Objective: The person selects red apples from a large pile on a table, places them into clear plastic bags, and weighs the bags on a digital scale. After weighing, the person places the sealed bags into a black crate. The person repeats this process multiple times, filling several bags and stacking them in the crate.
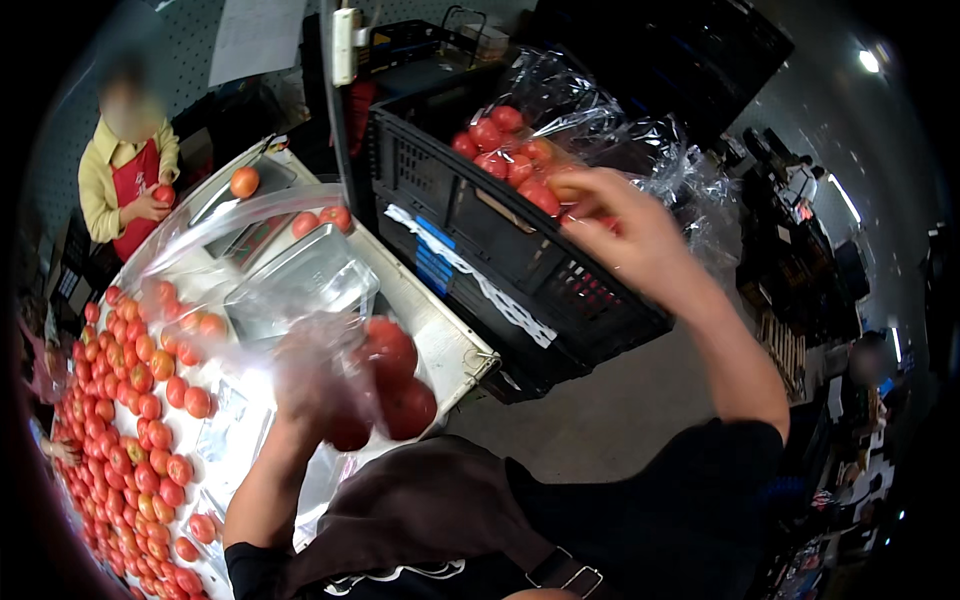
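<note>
My left hand (300, 379), blurred, is closed on the gathered top of a clear plastic bag (341, 352) with several large tomatoes (405, 405) in it, low over the near edge of the white table. My right hand (619, 217) is at the rim of a black plastic crate (480, 191), its fingers curled over bagged tomatoes (517, 169); whether it grips one is not clear. Clear plastic film sticks up over the crate's far side. A metal tray (300, 277) lies on the table beyond my left hand.
Many loose tomatoes (120, 450) cover the left of the white table (450, 330). A scale (251, 240) and a lone tomato (244, 182) are at its far end. A person in a red apron (135, 180) stands there holding a tomato. Another person's hand (66, 451) reaches in at the left edge.
</note>
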`<state>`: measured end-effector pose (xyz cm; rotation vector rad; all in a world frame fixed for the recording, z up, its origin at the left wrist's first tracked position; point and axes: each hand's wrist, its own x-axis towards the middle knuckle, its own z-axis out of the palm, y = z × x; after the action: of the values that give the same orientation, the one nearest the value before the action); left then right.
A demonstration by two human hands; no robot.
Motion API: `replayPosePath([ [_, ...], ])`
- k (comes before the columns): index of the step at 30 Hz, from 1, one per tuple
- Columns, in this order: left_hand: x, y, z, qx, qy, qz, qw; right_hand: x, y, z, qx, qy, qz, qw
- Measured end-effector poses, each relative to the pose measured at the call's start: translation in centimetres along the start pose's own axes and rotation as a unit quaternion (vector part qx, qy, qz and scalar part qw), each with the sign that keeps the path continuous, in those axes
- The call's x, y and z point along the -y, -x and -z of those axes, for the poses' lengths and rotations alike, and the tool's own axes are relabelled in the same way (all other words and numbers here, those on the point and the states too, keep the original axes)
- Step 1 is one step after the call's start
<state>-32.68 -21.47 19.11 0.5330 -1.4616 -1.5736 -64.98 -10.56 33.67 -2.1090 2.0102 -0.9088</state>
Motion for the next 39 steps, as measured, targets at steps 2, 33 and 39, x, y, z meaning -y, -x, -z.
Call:
replayPosePath([
  [2,-2.0,-0.8,-0.6,0.027,-0.089,-0.053,0.994,-7.1,4.6,2.4,-0.01,0.12,-0.085,0.989],
  [33,6.9,-28.3,-31.3,0.344,-0.545,-0.569,0.511,-15.2,14.5,0.2,-0.096,0.168,-0.112,0.975],
  [39,12.9,-23.7,-34.1,0.511,-0.654,-0.234,0.505,-15.3,15.4,0.5,-0.084,0.125,-0.085,0.985],
])
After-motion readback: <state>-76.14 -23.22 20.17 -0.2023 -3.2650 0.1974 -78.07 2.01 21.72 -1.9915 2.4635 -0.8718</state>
